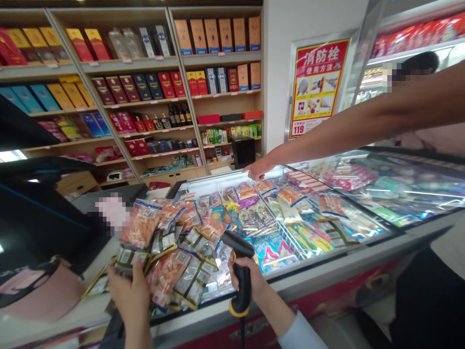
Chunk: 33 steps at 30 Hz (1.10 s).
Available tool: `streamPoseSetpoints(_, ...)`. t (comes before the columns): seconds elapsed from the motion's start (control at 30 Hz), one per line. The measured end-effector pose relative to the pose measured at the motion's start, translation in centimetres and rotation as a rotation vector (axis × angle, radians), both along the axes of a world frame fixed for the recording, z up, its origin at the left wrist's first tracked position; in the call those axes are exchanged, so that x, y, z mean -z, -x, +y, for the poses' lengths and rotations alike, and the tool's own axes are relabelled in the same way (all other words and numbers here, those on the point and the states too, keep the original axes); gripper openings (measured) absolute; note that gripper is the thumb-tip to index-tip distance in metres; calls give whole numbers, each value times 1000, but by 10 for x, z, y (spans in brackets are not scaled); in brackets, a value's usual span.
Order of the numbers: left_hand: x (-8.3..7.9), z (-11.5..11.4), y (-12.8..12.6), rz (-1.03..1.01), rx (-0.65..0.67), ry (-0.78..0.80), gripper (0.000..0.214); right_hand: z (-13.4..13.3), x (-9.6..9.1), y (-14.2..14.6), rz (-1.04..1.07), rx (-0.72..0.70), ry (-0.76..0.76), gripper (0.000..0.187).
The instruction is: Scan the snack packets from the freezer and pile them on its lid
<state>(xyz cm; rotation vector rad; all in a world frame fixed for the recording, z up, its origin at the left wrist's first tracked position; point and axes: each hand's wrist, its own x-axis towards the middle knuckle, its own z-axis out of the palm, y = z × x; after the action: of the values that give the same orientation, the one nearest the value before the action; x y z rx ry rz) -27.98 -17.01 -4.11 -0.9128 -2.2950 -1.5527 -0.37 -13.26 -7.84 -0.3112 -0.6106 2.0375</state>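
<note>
My right hand [253, 277] is wrapped round the handle of a black and yellow barcode scanner [238, 242], with its cable hanging down. At the left, my left hand [130, 289] grips a small green and clear snack packet [129, 257] whose barcode label faces up. Beside it lies a pile of packets on the freezer's glass: orange-coloured snack packets [170, 271] with blue edges and clear ones [196, 278] with green and gold bands. The scanner's head is just right of this pile.
A chest freezer [337, 259] with a glass top holds colourful packages. Another person's arm [337, 118] reaches in from the right, a finger pointing down at the glass. A pink visor cap [54, 295] sits at the lower left, near a dark monitor [39, 218]. Shelves [145, 104] of boxes stand behind.
</note>
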Motion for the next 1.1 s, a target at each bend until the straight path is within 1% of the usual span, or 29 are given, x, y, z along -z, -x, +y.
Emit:
streamPoseSetpoints(0.13, 0, -4, 4, 12, -120, 26, 86, 1, 3, 0, 1, -2, -2, 24)
streamPoseSetpoints(0.2, -1, -7, 5, 27, -154, 24, 86, 1, 3, 0, -3, -2, -3, 24)
streamPoseSetpoints(0.4, 1, -9, 11, 19, -52, 3, 82, 0, -1, 0, -2, 33, -22, 24)
streamPoseSetpoints(0.6, 6, -12, 9, 53, -22, -59, 81, 1, -4, -1, -23, 101, -21, 23)
streamPoseSetpoints(0.7, -2, -11, 21, 84, -79, -95, 79, -1, -4, -10, -38, 94, -57, 23)
streamPoseSetpoints(0.77, -15, -5, 35, 80, -96, -108, 77, -4, -6, -20, -62, 109, -83, 23)
streamPoseSetpoints(0.8, -21, 0, 43, 62, -80, -100, 75, -4, -8, -26, -74, 124, -90, 23)
streamPoseSetpoints(0.87, -33, 10, 58, -20, -5, -51, 70, -5, -11, -38, -91, 167, -103, 23)
streamPoseSetpoints(0.93, -40, 21, 68, -94, 67, 25, 68, -4, -15, -49, -95, 208, -123, 21)
streamPoseSetpoints(1.03, -38, 31, 74, -72, 150, 164, 69, -1, -20, -64, -93, 263, -149, 18)
streamPoseSetpoints(1.1, -34, 36, 69, 11, 162, 270, 72, 2, -23, -73, -102, 291, -155, 17)
